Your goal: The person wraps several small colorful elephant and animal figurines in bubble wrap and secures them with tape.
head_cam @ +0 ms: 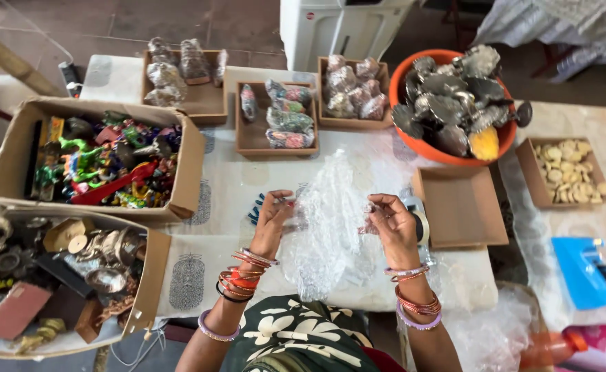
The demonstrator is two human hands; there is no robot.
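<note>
Left hand: the left hand [273,219] is up off the table, fingers curled in and pinching the left edge of a clear crinkly sheet of bubble wrap [327,220]. Stack of red, orange and lilac bangles on that wrist.

Right hand: the right hand [392,224] is doing the same on the other side, fingertips pressed together on the right edge of the sheet. More bangles here too.

The wrap: stretched between the two grips, so basically the whole sheet sits in the gap between the hands, running above them toward the far trays and hanging below them toward the person's lap. Can't tell if anything is inside it, too much glare.

Just past the right grip: a roll of tape [421,227], mostly hidden behind the hand, and beyond that an empty shallow brown cardboard tray [463,207].

Further out from the right grip: a round orange plastic tub [413,141] piled with silvery metal pieces, and a small tray of pale round discs [570,172].

Out from the left grip: an open cardboard box of brightly painted figurines [103,162], and nearer the person a second carton of brass and metal odds and ends [62,275].

Straight ahead of both grips: three shallow trays with already wrapped bundles [286,117].

Underneath: white printed tablecloth [227,186].
</note>
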